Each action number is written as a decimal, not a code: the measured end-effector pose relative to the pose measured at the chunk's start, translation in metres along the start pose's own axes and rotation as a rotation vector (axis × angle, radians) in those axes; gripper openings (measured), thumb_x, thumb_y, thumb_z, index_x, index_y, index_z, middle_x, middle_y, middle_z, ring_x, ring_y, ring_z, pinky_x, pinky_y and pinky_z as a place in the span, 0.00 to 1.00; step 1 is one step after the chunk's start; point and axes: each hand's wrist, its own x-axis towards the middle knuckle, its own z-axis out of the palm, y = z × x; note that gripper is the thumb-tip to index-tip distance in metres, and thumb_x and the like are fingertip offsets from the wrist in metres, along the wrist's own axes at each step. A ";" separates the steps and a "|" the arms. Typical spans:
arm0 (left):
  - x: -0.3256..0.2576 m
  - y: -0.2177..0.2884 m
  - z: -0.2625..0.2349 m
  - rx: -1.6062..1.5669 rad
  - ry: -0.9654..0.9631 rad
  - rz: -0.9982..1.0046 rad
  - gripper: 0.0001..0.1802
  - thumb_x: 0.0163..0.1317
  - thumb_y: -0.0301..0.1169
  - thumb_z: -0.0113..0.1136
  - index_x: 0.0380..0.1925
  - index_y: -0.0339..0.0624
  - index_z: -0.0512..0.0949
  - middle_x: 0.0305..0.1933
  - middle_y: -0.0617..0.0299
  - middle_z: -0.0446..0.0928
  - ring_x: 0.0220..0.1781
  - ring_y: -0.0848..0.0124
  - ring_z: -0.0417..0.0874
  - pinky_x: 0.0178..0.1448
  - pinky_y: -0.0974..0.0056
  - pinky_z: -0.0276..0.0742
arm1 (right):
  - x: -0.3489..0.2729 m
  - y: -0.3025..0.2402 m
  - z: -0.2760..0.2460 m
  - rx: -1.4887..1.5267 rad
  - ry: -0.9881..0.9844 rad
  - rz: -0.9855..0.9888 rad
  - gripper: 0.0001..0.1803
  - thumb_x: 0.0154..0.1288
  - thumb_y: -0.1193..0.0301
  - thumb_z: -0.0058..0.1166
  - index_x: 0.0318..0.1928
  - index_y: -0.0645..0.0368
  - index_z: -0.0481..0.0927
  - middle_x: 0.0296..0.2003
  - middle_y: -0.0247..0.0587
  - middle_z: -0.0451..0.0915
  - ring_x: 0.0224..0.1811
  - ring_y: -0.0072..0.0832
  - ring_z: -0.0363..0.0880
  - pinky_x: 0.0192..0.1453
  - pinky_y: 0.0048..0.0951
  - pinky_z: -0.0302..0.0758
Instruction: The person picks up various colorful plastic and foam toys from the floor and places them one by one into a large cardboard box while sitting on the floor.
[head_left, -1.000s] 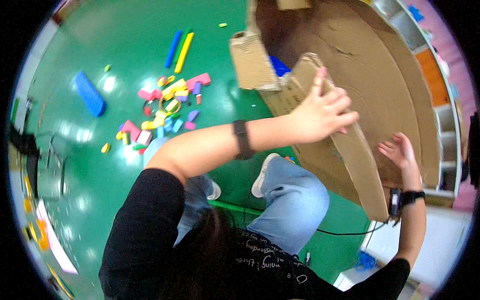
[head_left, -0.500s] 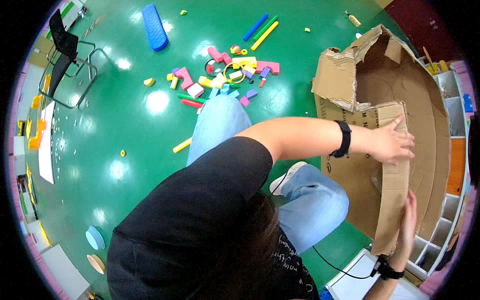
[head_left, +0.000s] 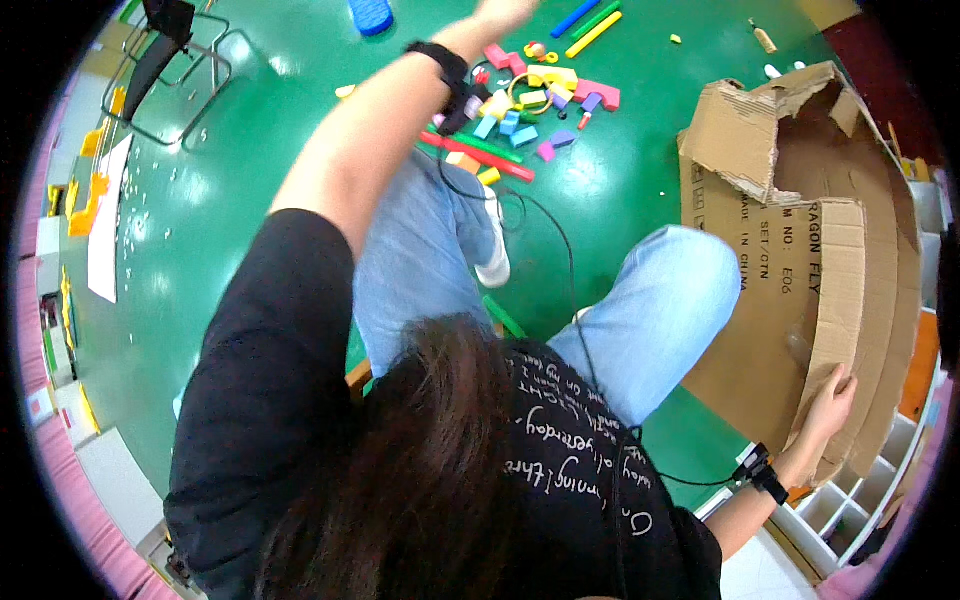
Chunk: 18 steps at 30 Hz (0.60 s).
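Observation:
On my right side a large torn cardboard box (head_left: 745, 290) stands open, its top flap (head_left: 838, 290) folded along the near edge. The fingers of my right hand (head_left: 828, 408) are closed around the lower end of that flap. My left arm stretches up and forward over the toy blocks. At the top edge of the picture, my left hand (head_left: 503, 12) is cut off and its fingers do not show. Nearest below it lie a blue bar (head_left: 576, 16) and a heap of foam blocks, with a pink block (head_left: 598, 94) and a yellow ring (head_left: 530, 92) among them.
A black chair (head_left: 165, 60) stands at the far left, near a white board (head_left: 110, 220) on the green floor. White compartment shelving (head_left: 835, 510) runs behind the box. A black cable (head_left: 570, 270) hangs across my knees. A blue foam piece (head_left: 371, 15) lies far ahead.
My left hand has let go of the box flap and swung left and forward over the blocks. My right hand stays at the flap. The whole view has shifted.

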 end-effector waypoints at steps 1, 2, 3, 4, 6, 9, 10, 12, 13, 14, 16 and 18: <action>0.016 -0.037 -0.071 0.063 0.092 0.010 0.14 0.53 0.35 0.52 0.36 0.39 0.80 0.28 0.59 0.79 0.27 0.66 0.77 0.32 0.62 0.74 | 0.011 -0.019 0.003 -0.050 0.035 -0.004 0.35 0.62 0.43 0.38 0.55 0.61 0.70 0.51 0.53 0.73 0.56 0.46 0.69 0.57 0.38 0.65; 0.013 -0.040 -0.088 -0.034 0.026 -0.140 0.13 0.53 0.35 0.52 0.33 0.40 0.80 0.25 0.61 0.77 0.25 0.67 0.76 0.30 0.63 0.73 | 0.011 -0.018 0.000 -0.078 0.049 -0.002 0.35 0.62 0.43 0.38 0.55 0.61 0.70 0.51 0.53 0.73 0.56 0.46 0.69 0.57 0.38 0.65; -0.001 -0.037 -0.090 -0.057 -0.027 -0.261 0.13 0.53 0.35 0.52 0.35 0.41 0.79 0.27 0.61 0.77 0.27 0.67 0.76 0.31 0.64 0.72 | 0.001 -0.009 0.001 -0.180 0.059 0.109 0.38 0.61 0.39 0.34 0.56 0.59 0.69 0.52 0.51 0.73 0.56 0.48 0.69 0.58 0.42 0.64; -0.021 -0.036 -0.105 -0.062 -0.060 -0.385 0.14 0.54 0.36 0.52 0.37 0.41 0.77 0.29 0.62 0.76 0.28 0.68 0.75 0.32 0.65 0.72 | -0.005 -0.008 0.000 -0.257 0.067 0.204 0.41 0.59 0.36 0.31 0.58 0.57 0.68 0.53 0.49 0.72 0.56 0.50 0.69 0.58 0.45 0.63; -0.056 -0.043 -0.123 -0.151 -0.011 -0.472 0.14 0.54 0.34 0.52 0.40 0.41 0.74 0.32 0.62 0.76 0.32 0.69 0.76 0.34 0.67 0.72 | 0.002 -0.001 -0.005 -0.287 0.013 0.253 0.42 0.59 0.35 0.30 0.57 0.57 0.69 0.53 0.49 0.72 0.56 0.48 0.69 0.59 0.48 0.62; -0.097 -0.061 -0.168 -0.220 0.029 -0.602 0.14 0.56 0.35 0.53 0.43 0.46 0.74 0.39 0.64 0.76 0.39 0.71 0.75 0.41 0.65 0.71 | 0.038 -0.015 0.000 -0.270 -0.078 0.251 0.41 0.59 0.36 0.29 0.55 0.58 0.70 0.52 0.48 0.73 0.55 0.47 0.70 0.59 0.54 0.58; -0.113 -0.079 -0.192 -0.211 0.009 -0.643 0.13 0.57 0.38 0.53 0.42 0.51 0.77 0.42 0.67 0.77 0.43 0.74 0.74 0.45 0.61 0.70 | 0.046 -0.030 0.006 -0.233 -0.108 0.210 0.40 0.60 0.37 0.29 0.53 0.61 0.71 0.51 0.48 0.74 0.55 0.47 0.70 0.59 0.57 0.55; -0.123 -0.060 -0.162 -0.304 -0.016 -0.697 0.12 0.58 0.39 0.52 0.41 0.52 0.76 0.44 0.68 0.76 0.44 0.75 0.72 0.47 0.60 0.68 | 0.075 -0.014 -0.007 -0.272 -0.046 0.160 0.38 0.61 0.39 0.30 0.52 0.61 0.71 0.50 0.49 0.75 0.54 0.47 0.70 0.58 0.52 0.59; -0.125 -0.063 -0.161 -0.361 0.005 -0.725 0.13 0.57 0.37 0.53 0.40 0.49 0.76 0.44 0.66 0.76 0.45 0.71 0.71 0.50 0.56 0.67 | 0.104 0.009 -0.001 -0.179 0.002 0.064 0.37 0.61 0.39 0.30 0.51 0.60 0.71 0.50 0.50 0.75 0.54 0.47 0.71 0.57 0.48 0.62; -0.127 -0.068 -0.173 -0.378 0.031 -0.758 0.13 0.55 0.36 0.53 0.40 0.46 0.75 0.43 0.64 0.76 0.46 0.68 0.71 0.53 0.51 0.66 | 0.106 -0.003 0.009 -0.064 0.016 -0.027 0.37 0.62 0.40 0.31 0.51 0.60 0.71 0.49 0.51 0.75 0.53 0.47 0.71 0.56 0.44 0.64; -0.124 -0.076 -0.191 -0.487 0.089 -0.948 0.10 0.55 0.34 0.52 0.36 0.45 0.75 0.41 0.63 0.76 0.45 0.67 0.72 0.54 0.52 0.66 | 0.104 -0.033 0.012 -0.083 0.037 -0.040 0.35 0.62 0.42 0.33 0.51 0.60 0.71 0.47 0.53 0.75 0.51 0.48 0.72 0.53 0.40 0.68; -0.108 -0.085 -0.204 -0.474 0.126 -1.035 0.10 0.58 0.36 0.49 0.37 0.47 0.75 0.41 0.65 0.76 0.45 0.68 0.71 0.53 0.57 0.67 | 0.091 -0.064 -0.004 -0.248 0.161 0.010 0.33 0.62 0.42 0.36 0.48 0.59 0.74 0.44 0.53 0.77 0.46 0.50 0.74 0.49 0.43 0.69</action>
